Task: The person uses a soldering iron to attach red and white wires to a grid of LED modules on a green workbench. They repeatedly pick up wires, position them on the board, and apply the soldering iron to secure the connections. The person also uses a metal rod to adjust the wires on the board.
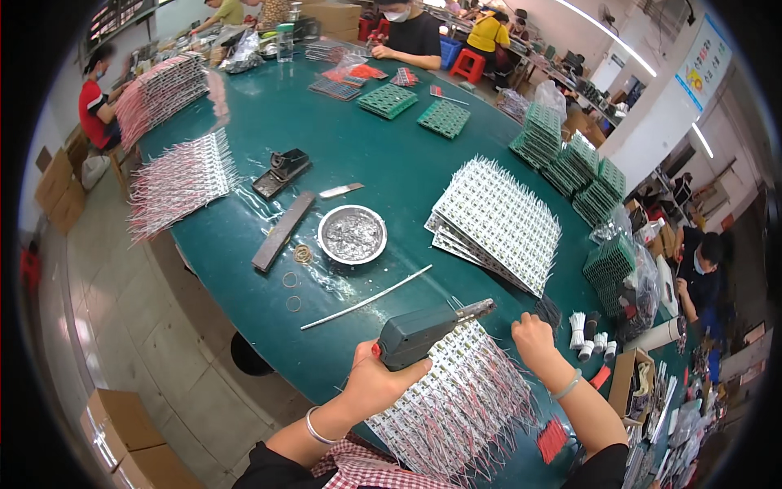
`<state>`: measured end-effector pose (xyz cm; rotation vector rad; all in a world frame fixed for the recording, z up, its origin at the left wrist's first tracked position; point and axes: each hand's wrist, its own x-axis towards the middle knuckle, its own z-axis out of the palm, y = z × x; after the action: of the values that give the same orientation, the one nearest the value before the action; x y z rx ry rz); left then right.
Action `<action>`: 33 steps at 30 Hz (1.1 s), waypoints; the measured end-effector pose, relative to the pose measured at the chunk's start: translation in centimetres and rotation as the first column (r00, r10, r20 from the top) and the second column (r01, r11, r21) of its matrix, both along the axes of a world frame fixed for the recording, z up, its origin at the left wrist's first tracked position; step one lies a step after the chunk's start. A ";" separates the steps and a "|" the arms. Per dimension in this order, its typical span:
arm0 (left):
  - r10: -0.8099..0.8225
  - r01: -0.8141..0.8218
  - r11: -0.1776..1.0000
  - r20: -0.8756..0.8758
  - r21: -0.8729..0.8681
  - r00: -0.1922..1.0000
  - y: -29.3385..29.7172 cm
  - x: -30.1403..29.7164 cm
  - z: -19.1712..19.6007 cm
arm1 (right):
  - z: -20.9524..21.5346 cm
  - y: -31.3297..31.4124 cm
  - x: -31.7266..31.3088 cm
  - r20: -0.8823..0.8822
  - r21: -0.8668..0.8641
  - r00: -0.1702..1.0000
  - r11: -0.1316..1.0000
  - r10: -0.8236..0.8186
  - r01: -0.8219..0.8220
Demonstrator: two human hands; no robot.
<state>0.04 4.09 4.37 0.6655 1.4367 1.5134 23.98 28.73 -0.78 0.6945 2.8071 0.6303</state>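
Observation:
My left hand [379, 383] is closed round a dark grey-green boxy hand tool [415, 336] with a narrow metal nose. The tool is over the far edge of a panel of small white circuit boards [464, 399], from which many thin red and white wires hang toward me. Beyond the panel's right corner, my right hand [533, 338] is curled into a pinch; whatever is between its fingers is hidden. Just past that hand lies a bundle of thin dark wires [547, 311]. A small bundle of red wires [552, 440] rests below my right forearm.
On the green table [366, 163] stands a metal bowl [352, 234], near a white rod [366, 298] and a flat grey bar [283, 231]. White board panels [497, 220] are stacked ahead, green board stacks [599, 191] to the right. A co-worker [411, 37] sits across.

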 end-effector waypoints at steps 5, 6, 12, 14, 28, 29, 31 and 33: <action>-0.003 0.006 0.998 0.059 -0.057 0.998 0.6 0.2 -0.1 | -0.1 0.0 0.0 -0.020 0.064 1.000 0.998 0.020 -0.019; -0.004 0.012 0.997 0.102 -0.074 0.995 0.7 0.2 -0.3 | 0.2 0.1 -0.2 -0.025 0.070 0.999 0.997 0.028 -0.027; 0.206 -0.208 0.978 0.106 0.009 0.973 1.2 1.1 -1.1 | -1.5 -1.3 -1.7 0.132 0.044 0.991 0.999 0.001 -0.007; 0.142 -0.143 0.990 0.122 -0.005 0.982 1.3 1.0 0.0 | -2.0 -1.4 -1.3 0.126 0.047 0.990 0.997 -0.068 0.063; 0.171 -0.172 0.985 0.047 0.023 0.984 3.3 1.5 -0.4 | 0.6 1.1 3.8 -0.302 -0.120 0.914 0.962 -0.272 0.246; 0.140 -0.140 0.990 0.057 0.006 0.989 3.4 1.4 -0.7 | 0.3 1.1 4.2 -0.297 -0.113 0.913 0.960 -0.280 0.258; 0.135 -0.135 0.991 0.064 -0.007 0.989 3.7 1.7 -0.6 | -0.4 1.3 4.7 -0.320 -0.091 0.909 0.964 -0.265 0.249; 0.129 -0.129 0.992 0.058 -0.017 0.990 3.8 1.8 -0.5 | -1.0 1.3 5.0 -0.364 -0.053 0.905 0.974 -0.223 0.219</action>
<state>1.86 7.92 3.83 0.5233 1.4672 1.6082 29.01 30.08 -1.76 1.2244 2.9899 0.4835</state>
